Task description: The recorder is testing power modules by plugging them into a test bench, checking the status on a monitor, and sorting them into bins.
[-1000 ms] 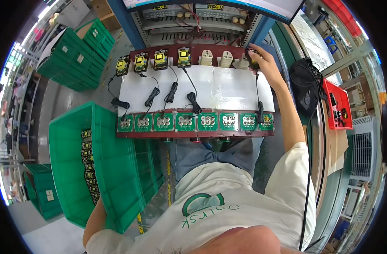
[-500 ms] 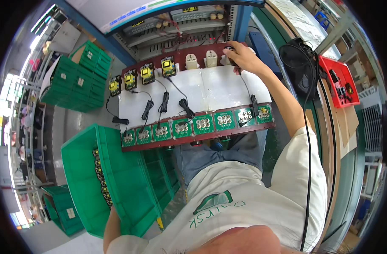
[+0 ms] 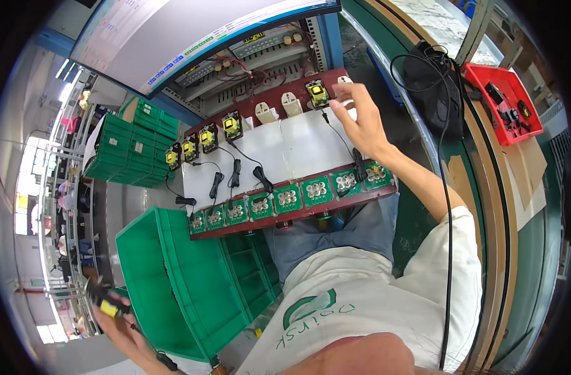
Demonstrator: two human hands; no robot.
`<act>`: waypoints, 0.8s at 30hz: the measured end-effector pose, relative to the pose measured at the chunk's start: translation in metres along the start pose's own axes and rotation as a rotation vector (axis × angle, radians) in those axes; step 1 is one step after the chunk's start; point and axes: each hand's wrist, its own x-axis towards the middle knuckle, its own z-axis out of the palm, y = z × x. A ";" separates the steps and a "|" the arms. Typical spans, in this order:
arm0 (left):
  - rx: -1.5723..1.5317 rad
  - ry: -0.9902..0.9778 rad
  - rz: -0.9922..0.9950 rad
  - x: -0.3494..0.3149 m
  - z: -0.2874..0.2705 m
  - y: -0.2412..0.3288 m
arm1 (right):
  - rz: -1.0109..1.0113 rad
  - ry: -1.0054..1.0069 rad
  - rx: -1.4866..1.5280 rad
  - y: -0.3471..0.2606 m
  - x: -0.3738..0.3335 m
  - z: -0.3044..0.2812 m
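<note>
My left hand (image 3: pixel 126 334), blurred by motion, grips a power adapter board (image 3: pixel 109 306) with a yellow transformer, beside the green bin at the lower left. Its black cable trails past my wrist. At the far right of the dark red fixture (image 3: pixel 260 115), my right hand (image 3: pixel 365 122) has its thumb and fingers apart and is empty. Nearest to it, an adapter board (image 3: pixel 317 94) sits in a socket, its black cable (image 3: pixel 359 164) running down to the green circuit boards (image 3: pixel 287 199). Several similar boards (image 3: pixel 233 127) stand along the fixture's left half. Two cream sockets (image 3: pixel 290 104) between hold nothing.
A large green bin (image 3: pixel 149 281) stands left of my legs, with stacked green crates (image 3: pixel 123 150) behind. A monitor (image 3: pixel 191 37) overhangs the rack. To the right are a black mesh bag (image 3: pixel 426 94), a red tray (image 3: pixel 507 112) of small parts and a hanging black cable (image 3: pixel 448 262).
My left hand has come up out of the green bin with an adapter board. My right hand has come off the adapter board at the fixture's right. The whole view has shifted.
</note>
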 end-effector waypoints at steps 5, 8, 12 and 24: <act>-0.426 -0.578 -0.438 0.027 0.227 -0.025 | 0.057 -0.001 -0.081 0.043 -0.038 -0.026; -0.529 -0.757 -0.537 0.045 0.320 -0.071 | 0.093 0.013 -0.037 0.041 -0.042 -0.034; -0.388 -0.698 -0.423 0.092 0.422 -0.131 | 0.141 0.007 -0.033 0.050 -0.040 -0.043; -0.370 -0.586 -0.446 0.112 0.477 -0.168 | 0.150 -0.098 -0.112 0.070 -0.044 -0.045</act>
